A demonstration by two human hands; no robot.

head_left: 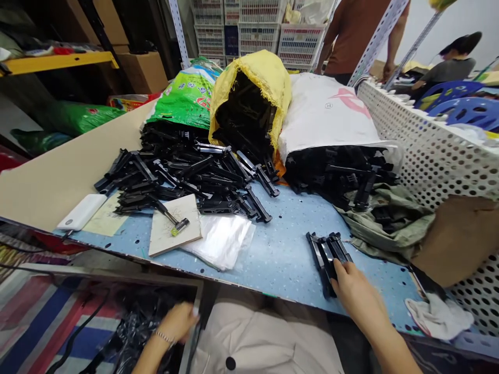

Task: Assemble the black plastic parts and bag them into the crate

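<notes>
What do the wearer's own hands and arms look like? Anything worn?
Left hand: ungloved, metallic-looking link bracelet at the wrist; small white patch at the fingertips, too blurred to identify. Right hand: ungloved, nothing on the wrist. No sleeves visible on either forearm.

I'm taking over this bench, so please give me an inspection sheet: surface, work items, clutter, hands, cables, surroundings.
Surface: blue table, pale-speckled.
Work items: loose black parts piled on the left; more in the mouths of the green sack, yellow sack and white sack.
Clutter: small tool on a pale board; clear plastic bags beside it; crumpled white cloth at right.
Hands: right hand touches a short row of parts; left hand, blurred, nothing seen in it.
Cables: black cable over striped cloth.
Surroundings: stacked crates behind; two people beyond the table.
</notes>
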